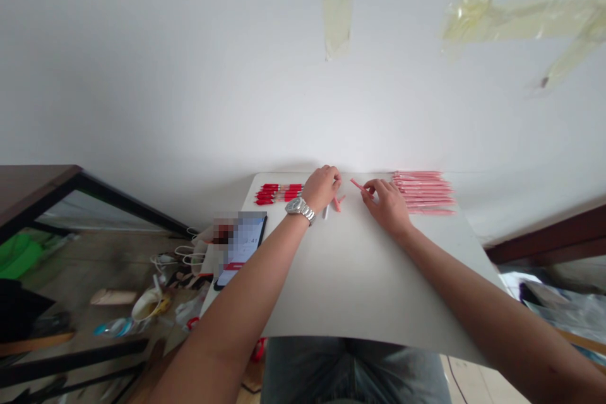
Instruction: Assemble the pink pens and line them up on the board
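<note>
My right hand pinches a slim pink stick, which points up and left from the fingertips. My left hand, with a silver watch at the wrist, is closed with its fingers curled down; what they grip, if anything, is hidden. Short pink pieces and a small white piece lie on the table just beside it. To the left of that hand is a row of red pens, partly covered by it. Several slender pink sticks lie side by side to the right of my right hand.
The white table stands against a wall with yellowish tape on it. A phone or tablet lies at the table's left edge. On the floor at left are a cup, a bottle and cables; plastic bags are at right.
</note>
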{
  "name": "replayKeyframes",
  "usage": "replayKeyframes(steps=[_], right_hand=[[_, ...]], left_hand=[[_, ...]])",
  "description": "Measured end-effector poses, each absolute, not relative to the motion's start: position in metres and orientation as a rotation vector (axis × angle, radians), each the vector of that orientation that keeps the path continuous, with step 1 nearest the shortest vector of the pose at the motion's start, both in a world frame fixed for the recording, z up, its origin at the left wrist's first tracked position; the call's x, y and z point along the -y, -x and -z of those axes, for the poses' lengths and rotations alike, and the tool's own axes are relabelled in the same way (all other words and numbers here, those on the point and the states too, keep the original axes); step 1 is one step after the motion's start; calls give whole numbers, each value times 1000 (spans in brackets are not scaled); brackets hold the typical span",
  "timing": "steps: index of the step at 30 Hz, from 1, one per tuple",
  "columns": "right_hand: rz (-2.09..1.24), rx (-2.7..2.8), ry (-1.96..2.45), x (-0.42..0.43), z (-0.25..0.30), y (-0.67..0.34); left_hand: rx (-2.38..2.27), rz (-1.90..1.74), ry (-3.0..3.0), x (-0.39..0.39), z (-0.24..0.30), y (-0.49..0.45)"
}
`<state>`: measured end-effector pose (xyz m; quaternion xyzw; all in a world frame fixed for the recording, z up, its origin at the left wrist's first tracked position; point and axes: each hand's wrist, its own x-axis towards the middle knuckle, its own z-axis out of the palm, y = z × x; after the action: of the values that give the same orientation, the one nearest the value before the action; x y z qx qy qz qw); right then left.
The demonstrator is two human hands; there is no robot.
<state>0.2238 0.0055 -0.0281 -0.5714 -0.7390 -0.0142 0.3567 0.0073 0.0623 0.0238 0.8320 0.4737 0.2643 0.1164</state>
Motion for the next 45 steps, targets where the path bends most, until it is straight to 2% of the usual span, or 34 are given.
replayKeyframes(steps=[15, 45], right_hand=[[31, 1893, 1451, -3, 24, -224], [-143, 1897, 1181, 3, 19, -223]], left_hand=[[-1322, -1288, -1939, -25, 5, 1], [-1017, -1469, -1611, -35, 14, 6]])
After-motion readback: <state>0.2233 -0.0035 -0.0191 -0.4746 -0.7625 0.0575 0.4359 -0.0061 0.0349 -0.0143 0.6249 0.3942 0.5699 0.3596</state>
